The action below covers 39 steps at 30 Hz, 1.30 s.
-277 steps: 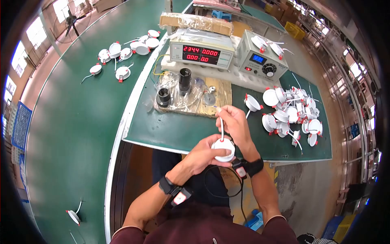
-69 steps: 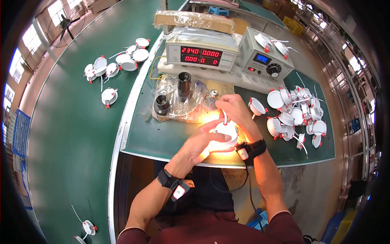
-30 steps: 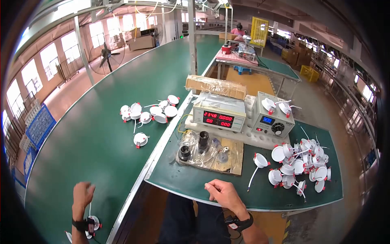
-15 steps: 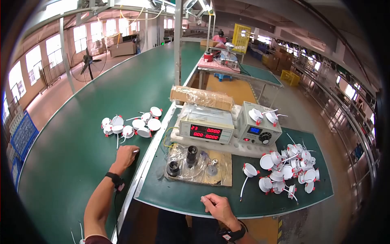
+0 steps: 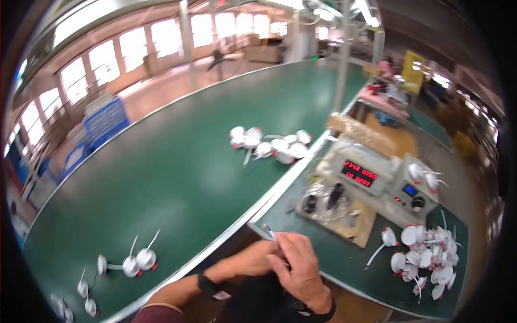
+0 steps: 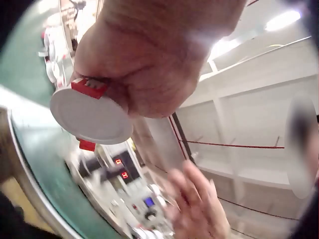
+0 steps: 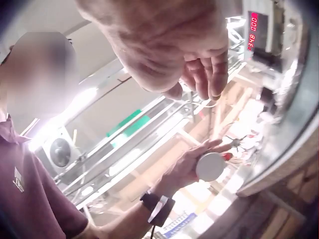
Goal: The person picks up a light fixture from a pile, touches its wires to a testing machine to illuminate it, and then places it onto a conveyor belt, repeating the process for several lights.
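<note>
My left hand (image 5: 250, 259) holds a round white downlight, its smooth white face (image 6: 89, 117) and red spring clips (image 6: 90, 88) showing in the left wrist view. In the head view that lamp is hidden behind the hands; only a wire end (image 5: 269, 231) pokes up past the fingertips. My right hand (image 5: 300, 266) is close beside the left, over the table's front edge. Its fingers (image 7: 202, 79) are loosely bent in the right wrist view, with the lamp apart from them in the left hand (image 7: 187, 164).
Several downlights lie grouped on the green belt (image 5: 183, 177), with more at its near left (image 5: 145, 259). A heap of downlights (image 5: 428, 255) covers the right of the table. Behind stand a red-digit power meter (image 5: 358, 169), a dial unit (image 5: 412, 196) and a board with black sockets (image 5: 336, 210).
An earlier lamp was lit between both hands, then put at the belt's near left. My left hand has since taken another lamp from the belt and brought it to the right hand. The view turned left.
</note>
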Available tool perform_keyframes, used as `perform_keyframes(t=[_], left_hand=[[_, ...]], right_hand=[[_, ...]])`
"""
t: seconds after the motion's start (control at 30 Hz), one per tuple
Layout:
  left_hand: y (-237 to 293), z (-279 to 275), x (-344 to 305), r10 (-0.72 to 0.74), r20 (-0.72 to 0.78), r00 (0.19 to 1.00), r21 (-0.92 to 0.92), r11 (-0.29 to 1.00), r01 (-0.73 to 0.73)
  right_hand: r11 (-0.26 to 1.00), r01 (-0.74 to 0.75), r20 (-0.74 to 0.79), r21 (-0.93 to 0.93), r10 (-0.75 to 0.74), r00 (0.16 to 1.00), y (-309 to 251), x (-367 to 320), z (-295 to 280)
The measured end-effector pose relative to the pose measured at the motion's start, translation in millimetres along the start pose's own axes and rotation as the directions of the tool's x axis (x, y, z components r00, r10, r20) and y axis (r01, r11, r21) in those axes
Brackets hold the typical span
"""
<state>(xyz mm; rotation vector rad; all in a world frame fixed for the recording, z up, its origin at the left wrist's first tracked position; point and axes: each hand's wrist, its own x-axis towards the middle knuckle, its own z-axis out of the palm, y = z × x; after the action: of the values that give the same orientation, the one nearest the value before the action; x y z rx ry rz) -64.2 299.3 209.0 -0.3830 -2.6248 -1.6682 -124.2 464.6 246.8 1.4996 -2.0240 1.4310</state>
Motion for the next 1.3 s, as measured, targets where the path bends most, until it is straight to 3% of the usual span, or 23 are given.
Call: perform_keyframes(t=[0.03,0.1,0.17,0.2,0.27,0.33,0.4,0.43,0.47,0.53,0.63,0.7,0.83,0.97,1.03,1.13,1.17,1.27,1.3], left_hand=[[15,18,-10,-0.152,-0.036,0.988,-0.132,0.980,0.146],[15,48,-17,-0.259,-0.108,0.960,-0.298,0.930,0.217],[10,67,-20,-0.419,-0.038,0.907,-0.370,0.849,0.377],[6,86,-20,-0.255,-0.259,0.932,-0.358,0.921,0.153],[-1,95,-20,-0.337,-0.110,0.935,-0.415,0.870,0.264],[42,70,-17,-0.187,-0.106,0.977,-0.241,0.958,0.158],[57,50,-19,-0.062,-0.199,0.978,-0.071,0.996,0.049],[63,39,-18,-0.156,-0.209,0.965,-0.134,0.982,0.129],[62,37,-17,-0.269,-0.239,0.933,-0.370,0.913,0.169],[68,32,-4,-0.280,-0.320,0.905,-0.553,0.831,0.062],[55,32,9,-0.299,-0.329,0.896,-0.620,0.784,0.033],[48,36,16,-0.287,-0.333,0.898,-0.669,0.743,-0.010],[43,28,28,-0.313,-0.266,0.912,-0.829,0.557,-0.050],[32,30,32,-0.198,-0.269,0.943,-0.740,0.669,-0.070],[35,32,34,-0.173,-0.348,0.922,-0.654,0.749,-0.106],[43,38,37,-0.106,-0.430,0.896,-0.520,0.841,-0.150],[44,40,37,-0.079,-0.454,0.888,-0.473,0.866,-0.165],[44,38,40,-0.056,-0.347,0.936,-0.421,0.901,-0.102],[52,37,42,-0.141,-0.322,0.936,-0.458,0.888,-0.024]], right_hand=[[0.999,0.027,0.008,-0.016,-0.027,1.000,2,-8,6],[0.999,-0.034,-0.046,0.040,0.036,0.998,7,-21,7],[0.988,-0.138,-0.002,0.074,0.139,0.990,11,-36,1],[0.979,-0.189,0.032,0.081,0.187,0.982,12,-41,-3],[0.949,-0.292,-0.031,0.116,0.297,0.954,16,-50,-7],[0.853,-0.472,-0.033,0.222,0.490,0.871,8,-55,-23],[0.794,-0.549,0.051,0.263,0.556,0.829,5,-59,-43],[0.760,-0.575,0.088,0.304,0.578,0.811,3,-58,-50],[0.722,-0.597,0.136,0.349,0.591,0.795,1,-58,-53],[0.718,-0.603,0.207,0.347,0.568,0.796,1,-57,-55],[0.700,-0.620,0.306,0.356,0.539,0.785,1,-56,-59],[0.660,-0.609,0.276,0.439,0.547,0.791,5,-58,-57],[0.591,-0.627,0.293,0.507,0.566,0.770,11,-58,-58],[0.470,-0.662,0.376,0.584,0.567,0.733,21,-58,-59],[0.405,-0.660,0.386,0.632,0.575,0.722,24,-58,-56],[0.565,-0.615,0.128,0.550,0.670,0.731,14,-52,-52],[0.695,-0.564,0.060,0.446,0.605,0.794,20,-58,-50],[0.694,-0.621,0.141,0.364,0.618,0.774,18,-59,-57],[0.626,-0.659,0.194,0.417,0.647,0.737,17,-59,-57]])
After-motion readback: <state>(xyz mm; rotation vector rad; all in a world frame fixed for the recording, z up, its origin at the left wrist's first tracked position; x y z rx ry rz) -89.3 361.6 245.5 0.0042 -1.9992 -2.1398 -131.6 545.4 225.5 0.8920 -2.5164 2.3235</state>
